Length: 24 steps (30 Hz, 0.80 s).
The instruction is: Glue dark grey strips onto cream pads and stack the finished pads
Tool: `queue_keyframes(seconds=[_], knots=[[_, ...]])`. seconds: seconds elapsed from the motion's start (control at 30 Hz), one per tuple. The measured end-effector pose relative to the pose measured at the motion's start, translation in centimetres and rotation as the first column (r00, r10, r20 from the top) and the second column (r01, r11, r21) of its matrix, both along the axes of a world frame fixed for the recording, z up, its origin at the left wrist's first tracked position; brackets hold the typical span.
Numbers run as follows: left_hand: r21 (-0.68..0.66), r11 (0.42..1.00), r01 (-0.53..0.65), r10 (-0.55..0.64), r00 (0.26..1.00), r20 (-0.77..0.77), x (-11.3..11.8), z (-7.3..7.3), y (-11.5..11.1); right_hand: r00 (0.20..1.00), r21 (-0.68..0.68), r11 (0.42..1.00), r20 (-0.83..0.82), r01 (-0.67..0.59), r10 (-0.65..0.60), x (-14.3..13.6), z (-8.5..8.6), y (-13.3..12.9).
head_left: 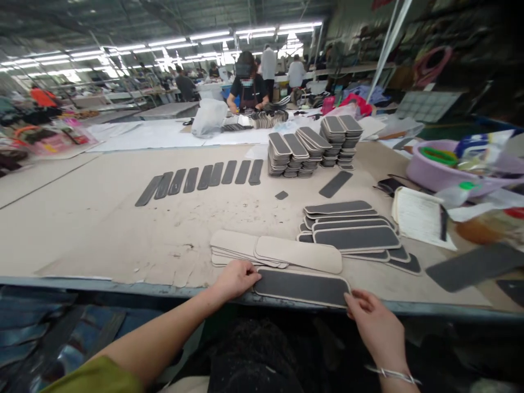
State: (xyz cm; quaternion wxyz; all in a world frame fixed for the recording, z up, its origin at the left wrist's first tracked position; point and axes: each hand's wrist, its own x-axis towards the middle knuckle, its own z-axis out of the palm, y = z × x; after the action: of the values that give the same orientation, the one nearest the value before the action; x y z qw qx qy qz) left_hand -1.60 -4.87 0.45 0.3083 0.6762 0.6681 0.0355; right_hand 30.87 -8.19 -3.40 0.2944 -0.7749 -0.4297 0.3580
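Observation:
Between my hands a dark grey strip with rounded corners and a beige border (301, 286) is stretched out at the table's front edge. My left hand (237, 279) pinches its left end, and my right hand (374, 311) pinches the right end. Right behind it lie two overlapping piles of plain beige rounded strips (298, 254). To the right of these is a loose, fanned pile of grey strips with beige borders (356, 237).
Beyond, several dark strips (210, 177) lie in a row beside tall stacks of bordered strips (286, 153). At the right are a notebook (420, 218) with a pen and a purple basin (426, 169) full of items. A co-worker (249, 87) works across the table.

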Motion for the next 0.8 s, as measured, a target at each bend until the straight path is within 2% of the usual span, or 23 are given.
queue_keyframes(seconds=[0.3, 0.43, 0.8], knots=[[0.027, 0.997, 0.079, -0.074, 0.985, -0.158, 0.8, 0.6, -0.1, 0.999, 0.025, 0.999, 0.036, -0.037, 0.036, 0.3, -0.8, -0.2], [0.025, 0.994, 0.106, -0.098, 0.97, -0.223, 1.1, 0.6, -0.3, 0.992, 0.055, 0.997, 0.113, -0.054, 0.048, 0.3, -1.1, -0.4], [0.036, 0.987, 0.158, -0.143, 0.954, -0.264, 1.2, 0.1, -0.1, 0.974, 0.161, 0.983, 0.22, -0.083, 0.046, -0.3, -0.8, -0.6]])
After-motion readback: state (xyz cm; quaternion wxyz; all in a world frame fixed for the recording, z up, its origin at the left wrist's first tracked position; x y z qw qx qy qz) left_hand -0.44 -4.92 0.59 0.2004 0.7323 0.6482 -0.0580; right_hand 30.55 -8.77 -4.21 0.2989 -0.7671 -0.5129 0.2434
